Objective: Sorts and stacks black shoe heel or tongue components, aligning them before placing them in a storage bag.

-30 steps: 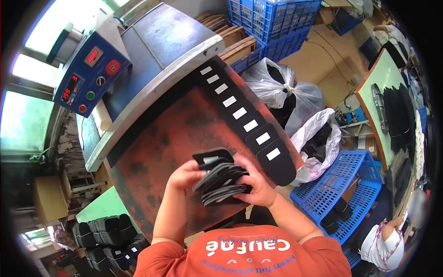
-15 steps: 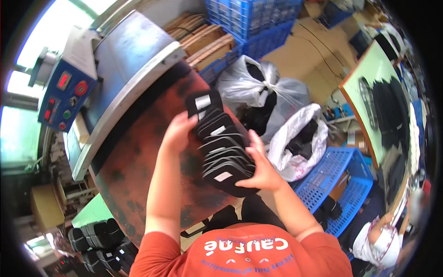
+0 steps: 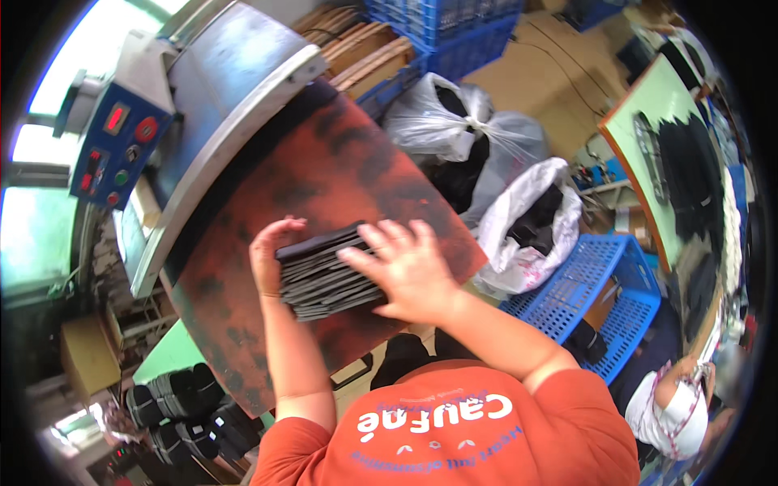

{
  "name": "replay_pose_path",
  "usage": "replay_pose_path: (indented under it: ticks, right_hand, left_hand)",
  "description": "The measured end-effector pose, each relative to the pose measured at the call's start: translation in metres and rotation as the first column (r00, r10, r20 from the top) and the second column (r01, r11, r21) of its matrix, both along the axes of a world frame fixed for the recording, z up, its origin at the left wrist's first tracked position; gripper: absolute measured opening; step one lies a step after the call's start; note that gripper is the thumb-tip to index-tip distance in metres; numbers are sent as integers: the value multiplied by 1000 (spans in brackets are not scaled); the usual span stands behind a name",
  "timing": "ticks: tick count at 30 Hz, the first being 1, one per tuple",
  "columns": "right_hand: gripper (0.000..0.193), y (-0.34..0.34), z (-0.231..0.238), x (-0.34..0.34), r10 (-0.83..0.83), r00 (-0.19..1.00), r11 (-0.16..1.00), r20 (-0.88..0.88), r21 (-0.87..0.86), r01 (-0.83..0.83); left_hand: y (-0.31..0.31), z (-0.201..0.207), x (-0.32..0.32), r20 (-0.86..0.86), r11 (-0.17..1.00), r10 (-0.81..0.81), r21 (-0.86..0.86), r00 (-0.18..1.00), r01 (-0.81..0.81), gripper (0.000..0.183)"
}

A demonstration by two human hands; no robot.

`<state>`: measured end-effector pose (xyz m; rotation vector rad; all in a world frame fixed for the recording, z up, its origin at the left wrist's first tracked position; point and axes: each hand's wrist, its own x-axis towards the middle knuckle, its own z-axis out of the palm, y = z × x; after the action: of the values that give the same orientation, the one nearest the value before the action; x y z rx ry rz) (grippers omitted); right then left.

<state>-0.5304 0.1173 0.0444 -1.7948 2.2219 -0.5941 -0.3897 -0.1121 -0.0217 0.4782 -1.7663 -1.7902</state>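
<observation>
A stack of thin black fabric pieces (image 3: 328, 279) stands edge-up on the red, black-stained work surface (image 3: 324, 174), its many layers facing me. At its left end is my left hand (image 3: 270, 255), the palm against the edges and the fingers bent round the far corner. My right hand (image 3: 409, 271) spreads over the right end, fingers stretched apart and touching the pieces. What the thumb of my left hand does is hidden. The white labels on the pieces are out of sight.
A machine with a metal plate (image 3: 235, 61) and a blue control box (image 3: 121, 154) stands at the left. Tied plastic bags (image 3: 506, 150), an open white bag (image 3: 506, 259) and a blue basket (image 3: 559, 296) are at the right. A co-worker's arm (image 3: 673, 397) shows far right.
The fanned-out pieces have been gathered into a tight stack and turned on edge. Both hands have moved left, and the right hand's fingers have spread over its end.
</observation>
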Motion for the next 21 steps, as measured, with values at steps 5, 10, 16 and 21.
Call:
replay_pose_path:
  ticks: [5,10,16,21]
  right_hand:
    - [94,10,-36,14,136,899,961,416,-276,-17]
    - [97,-10,-22,-11,92,974,954,208,-300,-26]
    - [95,-36,-6,-16,76,994,997,81,4,-76]
    - [109,-39,1,-2,-21,996,1000,-84,-1,21]
  left_hand:
    - [34,-10,-17,-164,942,-27,325,986,80,51]
    - [25,-11,-25,-207,934,-19,346,978,91,46]
    - [37,-3,-3,-230,905,103,425,968,4,70]
    - [78,7,-6,-130,988,-31,145,991,50,101]
